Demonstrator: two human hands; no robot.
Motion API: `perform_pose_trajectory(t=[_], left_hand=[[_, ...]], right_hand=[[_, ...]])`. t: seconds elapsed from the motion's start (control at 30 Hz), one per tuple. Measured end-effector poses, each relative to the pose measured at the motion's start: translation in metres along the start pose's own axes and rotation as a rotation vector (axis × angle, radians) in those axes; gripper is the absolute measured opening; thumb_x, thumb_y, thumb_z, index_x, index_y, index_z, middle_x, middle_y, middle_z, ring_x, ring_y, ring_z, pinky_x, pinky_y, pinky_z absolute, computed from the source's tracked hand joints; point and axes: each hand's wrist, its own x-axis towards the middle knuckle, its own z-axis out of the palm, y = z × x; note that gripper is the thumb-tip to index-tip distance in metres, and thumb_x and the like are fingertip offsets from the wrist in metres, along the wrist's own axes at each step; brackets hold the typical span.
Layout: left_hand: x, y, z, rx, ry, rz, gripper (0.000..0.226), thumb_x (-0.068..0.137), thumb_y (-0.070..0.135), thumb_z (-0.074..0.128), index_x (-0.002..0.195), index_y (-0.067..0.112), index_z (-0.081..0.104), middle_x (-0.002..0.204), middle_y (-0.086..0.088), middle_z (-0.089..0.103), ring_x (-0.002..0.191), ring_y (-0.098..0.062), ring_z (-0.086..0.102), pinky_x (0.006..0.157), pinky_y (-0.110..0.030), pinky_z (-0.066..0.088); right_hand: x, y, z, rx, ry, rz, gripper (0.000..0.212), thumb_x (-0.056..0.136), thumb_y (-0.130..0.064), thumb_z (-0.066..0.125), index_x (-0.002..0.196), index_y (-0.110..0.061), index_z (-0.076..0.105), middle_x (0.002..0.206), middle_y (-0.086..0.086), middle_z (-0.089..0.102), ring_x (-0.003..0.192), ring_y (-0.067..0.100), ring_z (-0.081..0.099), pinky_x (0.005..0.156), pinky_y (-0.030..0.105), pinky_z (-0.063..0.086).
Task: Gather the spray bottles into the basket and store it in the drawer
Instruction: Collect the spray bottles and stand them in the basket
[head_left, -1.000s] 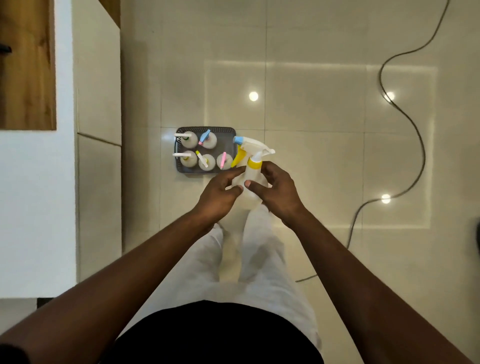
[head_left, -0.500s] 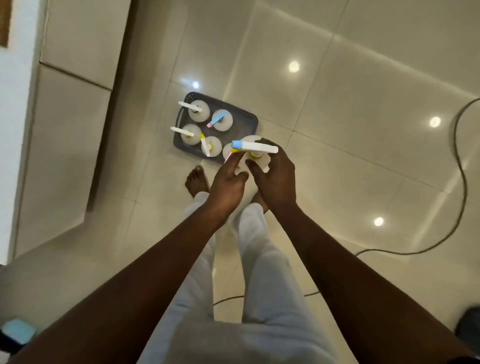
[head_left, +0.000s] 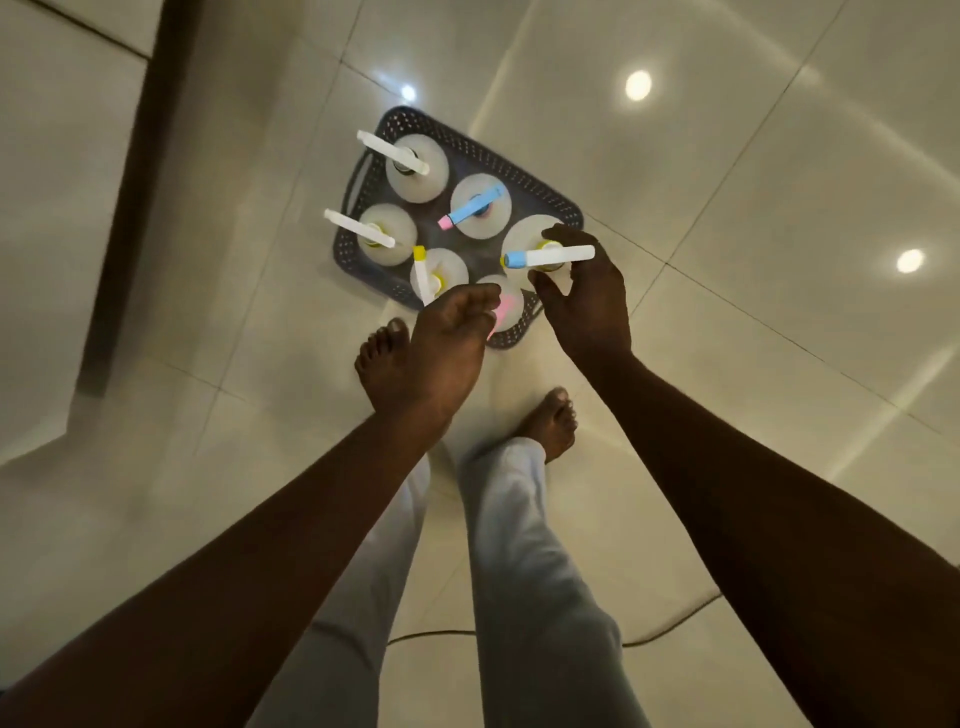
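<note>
A dark grey perforated basket (head_left: 524, 174) stands on the tiled floor in front of my bare feet. Several white spray bottles stand in it, seen from above: one with a white trigger (head_left: 415, 166), one with a blue and pink head (head_left: 480, 208), one with a yellow tip (head_left: 441, 273), and a pink-headed one (head_left: 506, 306) partly hidden. My right hand (head_left: 587, 306) curls around the neck of a blue-tipped spray bottle (head_left: 550, 255) that sits in the basket's right side. My left hand (head_left: 447, 343) hovers loosely curled over the basket's near edge, holding nothing.
Pale cabinet fronts (head_left: 62, 156) with a dark gap run along the left. A thin cable (head_left: 670, 629) lies on the floor behind my legs. My feet (head_left: 382, 353) stand just short of the basket. Glossy tiles reflect ceiling lights.
Both hands lowered the blue-tipped bottle into the basket's right side. My left hand has come off it and drawn back; my head has tilted further down over the basket.
</note>
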Motion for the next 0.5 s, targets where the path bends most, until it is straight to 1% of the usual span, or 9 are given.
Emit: perform_pose_trajectory(t=[0.07,0.13,0.2,0.27,0.33,0.37,0.43,0.47,0.5], left_hand=[[0.015,-0.007,0.0,-0.01,-0.014,-0.015,0.034,0.101,0.002,0.054,0.131,0.007,0.069,0.127,-0.004,0.073,0.107,-0.01,0.066,0.093,-0.017,0.052],[0.026,-0.011,0.002,-0.015,-0.018,-0.018,0.033,0.102,0.004,0.055,0.132,0.007,0.068,0.129,-0.005,0.073,0.11,-0.012,0.065,0.099,-0.026,0.052],[0.036,-0.013,0.005,-0.019,-0.012,-0.011,0.032,0.102,0.005,0.055,0.132,0.007,0.068,0.127,-0.004,0.073,0.114,-0.014,0.065,0.102,-0.031,0.053],[0.045,-0.014,0.008,-0.033,-0.011,-0.015,0.032,0.103,0.005,0.054,0.132,0.008,0.068,0.123,-0.002,0.072,0.116,-0.016,0.065,0.105,-0.035,0.053],[0.053,-0.014,0.013,-0.026,-0.014,-0.023,0.031,0.103,0.007,0.055,0.131,0.011,0.068,0.122,0.0,0.071,0.115,-0.017,0.065,0.106,-0.039,0.053],[0.056,-0.015,0.015,-0.023,-0.012,-0.032,0.029,0.104,0.009,0.056,0.13,0.011,0.069,0.121,0.0,0.071,0.113,-0.018,0.066,0.107,-0.04,0.053],[0.062,-0.016,0.02,-0.041,-0.001,-0.052,0.028,0.104,0.011,0.057,0.129,0.01,0.069,0.121,-0.003,0.072,0.114,-0.024,0.067,0.107,-0.041,0.053],[0.064,-0.017,0.022,-0.05,0.002,-0.058,0.029,0.104,0.011,0.057,0.129,0.009,0.069,0.12,-0.003,0.072,0.115,-0.026,0.067,0.107,-0.04,0.053],[0.066,-0.019,0.024,-0.052,0.003,-0.059,0.029,0.104,0.011,0.056,0.131,0.008,0.069,0.12,-0.003,0.072,0.114,-0.024,0.066,0.106,-0.038,0.052]], right_hand=[[0.011,0.014,0.012,-0.024,-0.043,0.005,0.046,0.093,-0.015,0.075,0.138,-0.011,0.064,0.137,0.003,0.069,0.122,0.018,0.065,0.097,0.0,0.036],[0.018,0.025,0.021,-0.041,-0.056,0.011,0.047,0.093,-0.015,0.076,0.139,-0.012,0.064,0.137,0.003,0.069,0.121,0.019,0.066,0.095,0.001,0.038],[0.023,0.035,0.029,-0.062,-0.057,0.007,0.047,0.093,-0.015,0.076,0.138,-0.012,0.064,0.136,0.003,0.069,0.12,0.019,0.067,0.096,0.008,0.042],[0.027,0.044,0.035,-0.064,-0.056,0.005,0.047,0.093,-0.013,0.076,0.138,-0.011,0.064,0.135,0.003,0.069,0.118,0.02,0.067,0.095,0.007,0.042],[0.029,0.05,0.041,-0.059,-0.047,0.011,0.046,0.094,-0.012,0.076,0.138,-0.011,0.064,0.136,0.004,0.069,0.12,0.02,0.067,0.097,0.007,0.043],[0.03,0.053,0.044,-0.061,-0.046,0.014,0.046,0.094,-0.013,0.076,0.139,-0.011,0.065,0.138,0.004,0.068,0.122,0.021,0.067,0.1,0.012,0.046],[0.033,0.058,0.049,-0.071,-0.046,0.003,0.045,0.095,-0.013,0.075,0.139,-0.011,0.065,0.141,0.006,0.067,0.125,0.023,0.066,0.106,0.028,0.053],[0.034,0.059,0.052,-0.075,-0.046,-0.002,0.045,0.095,-0.012,0.075,0.139,-0.01,0.064,0.142,0.006,0.067,0.126,0.024,0.066,0.106,0.034,0.054],[0.036,0.061,0.054,-0.077,-0.047,-0.005,0.046,0.095,-0.011,0.075,0.14,-0.01,0.064,0.143,0.007,0.066,0.126,0.025,0.066,0.106,0.038,0.054]])
